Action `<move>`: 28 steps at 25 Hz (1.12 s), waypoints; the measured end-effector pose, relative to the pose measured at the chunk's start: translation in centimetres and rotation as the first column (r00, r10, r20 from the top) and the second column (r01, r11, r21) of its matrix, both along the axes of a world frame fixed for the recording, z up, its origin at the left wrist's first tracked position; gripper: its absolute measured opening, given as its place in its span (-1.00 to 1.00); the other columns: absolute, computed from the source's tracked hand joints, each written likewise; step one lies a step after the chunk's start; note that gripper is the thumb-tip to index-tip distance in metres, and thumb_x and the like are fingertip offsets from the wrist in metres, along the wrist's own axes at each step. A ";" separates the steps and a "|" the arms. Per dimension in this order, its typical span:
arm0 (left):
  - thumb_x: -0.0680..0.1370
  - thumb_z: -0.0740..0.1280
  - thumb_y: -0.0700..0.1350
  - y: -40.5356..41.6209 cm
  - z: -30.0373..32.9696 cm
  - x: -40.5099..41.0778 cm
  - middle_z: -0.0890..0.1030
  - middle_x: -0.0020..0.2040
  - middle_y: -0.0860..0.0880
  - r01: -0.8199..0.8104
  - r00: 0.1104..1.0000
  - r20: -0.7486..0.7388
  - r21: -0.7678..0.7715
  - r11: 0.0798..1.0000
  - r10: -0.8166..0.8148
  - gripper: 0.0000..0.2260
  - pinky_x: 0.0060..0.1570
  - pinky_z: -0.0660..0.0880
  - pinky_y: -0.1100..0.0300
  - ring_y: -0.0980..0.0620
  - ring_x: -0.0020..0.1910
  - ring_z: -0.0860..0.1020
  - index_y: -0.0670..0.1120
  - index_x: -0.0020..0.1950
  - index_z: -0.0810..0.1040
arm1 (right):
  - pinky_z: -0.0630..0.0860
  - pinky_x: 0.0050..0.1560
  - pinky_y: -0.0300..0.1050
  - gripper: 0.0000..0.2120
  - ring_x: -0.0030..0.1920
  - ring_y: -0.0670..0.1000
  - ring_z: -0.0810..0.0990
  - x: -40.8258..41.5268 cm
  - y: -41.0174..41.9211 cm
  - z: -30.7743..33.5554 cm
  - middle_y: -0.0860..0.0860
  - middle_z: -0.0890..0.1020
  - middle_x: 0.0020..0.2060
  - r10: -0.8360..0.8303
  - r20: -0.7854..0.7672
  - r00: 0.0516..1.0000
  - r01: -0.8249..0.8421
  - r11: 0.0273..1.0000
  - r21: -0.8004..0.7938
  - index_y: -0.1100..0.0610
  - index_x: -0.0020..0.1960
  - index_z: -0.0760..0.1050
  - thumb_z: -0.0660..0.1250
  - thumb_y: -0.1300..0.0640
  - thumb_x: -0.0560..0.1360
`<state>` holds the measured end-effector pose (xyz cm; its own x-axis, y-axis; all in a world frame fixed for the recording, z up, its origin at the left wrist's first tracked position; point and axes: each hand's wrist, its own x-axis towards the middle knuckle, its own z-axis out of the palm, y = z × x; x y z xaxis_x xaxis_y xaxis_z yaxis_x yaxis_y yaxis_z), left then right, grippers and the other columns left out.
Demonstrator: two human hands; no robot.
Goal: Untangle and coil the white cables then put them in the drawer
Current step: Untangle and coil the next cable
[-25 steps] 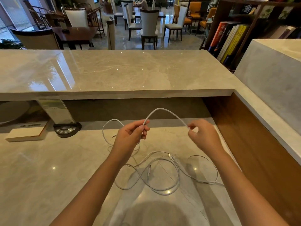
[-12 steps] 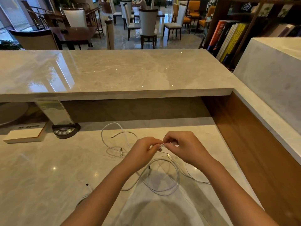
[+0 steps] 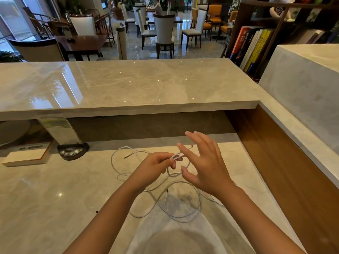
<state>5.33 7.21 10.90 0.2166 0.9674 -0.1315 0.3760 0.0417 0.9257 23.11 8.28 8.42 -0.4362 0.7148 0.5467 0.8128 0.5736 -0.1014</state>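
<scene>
Half a second back both hands were pinching the white cables (image 3: 176,204) together; now the right hand (image 3: 205,165) has let go, fingers spread wide beside the loop. The left hand (image 3: 156,167) pinches a folded bit of cable just above the marble desk (image 3: 55,198), and the rest lies tangled on the desk underneath.

Marble counter facing a dining lounge

A raised glossy marble ledge (image 3: 128,85) crosses mid-frame; white-backed chairs (image 3: 164,28) stand on polished floor above, a bookshelf (image 3: 256,43) upper right, daylit windows (image 3: 11,24) upper left.

The cables (image 3: 180,208) are white on a beige desk (image 3: 45,198) veined like marble. A black base (image 3: 73,150) sits at the left, the side panel (image 3: 286,173) is brown wood, and the books (image 3: 255,46) show red, yellow and white spines.
</scene>
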 end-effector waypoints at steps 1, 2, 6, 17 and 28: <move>0.60 0.18 -0.15 0.0 0.1 -0.1 0.65 -0.23 0.27 0.002 0.999 0.050 -0.047 0.999 0.000 -0.74 -0.25 0.43 0.39 0.27 -0.29 0.50 -0.22 -0.08 0.63 | 0.22 0.31 0.07 -0.45 0.38 0.10 0.24 -0.1 -0.2 -0.2 0.13 0.40 0.36 -0.015 0.050 0.999 0.015 1.000 -0.009 0.03 0.30 0.44 0.41 -0.06 0.34; 0.60 0.18 -0.15 -0.1 0.2 -0.3 0.65 -0.25 0.23 0.023 0.995 0.098 -0.100 0.995 -0.013 -0.74 -0.23 0.43 0.36 0.22 -0.28 0.49 -0.22 -0.03 0.63 | 0.26 0.30 0.09 -0.41 0.37 0.11 0.24 -0.2 -0.3 -0.4 0.15 0.41 0.35 -0.030 0.079 0.996 0.031 0.999 -0.016 0.05 0.31 0.43 0.45 -0.03 0.32; 0.58 0.22 -0.18 -0.3 0.4 -0.7 0.60 -0.29 0.05 0.142 0.983 0.141 -0.170 0.975 -0.119 -0.79 -0.26 0.43 0.36 0.18 -0.32 0.49 -0.05 0.03 0.66 | 0.54 -0.04 0.02 -0.55 0.04 0.12 0.53 0.0 0.0 -0.2 0.12 0.62 0.00 0.025 0.021 0.999 -0.025 1.000 0.011 0.11 0.16 0.56 0.54 0.16 0.29; 0.56 0.26 -0.20 -0.2 0.7 -1.3 0.61 -0.35 0.01 0.031 0.993 0.117 -0.128 0.991 -0.015 -0.83 -0.38 0.43 0.37 0.18 -0.40 0.51 -0.08 -0.03 0.65 | 0.57 -0.05 -0.11 -0.89 -0.10 -0.09 0.63 -0.1 0.3 1.6 -0.03 0.68 -0.13 -0.079 -0.349 0.934 -0.152 0.796 -0.586 0.05 0.03 0.53 0.32 0.14 0.50; 0.55 0.28 -0.18 -0.3 -0.9 0.0 0.60 -0.39 0.07 -0.166 0.984 0.068 0.034 0.986 0.163 -0.83 -0.41 0.40 0.36 0.23 -0.45 0.49 -0.04 -0.09 0.67 | 0.62 -0.14 -0.15 -0.78 -0.27 -0.02 0.67 0.7 -0.2 2.4 0.08 0.68 -0.19 -0.228 -0.676 0.701 -0.451 0.592 -0.668 0.05 -0.02 0.51 0.38 0.32 0.43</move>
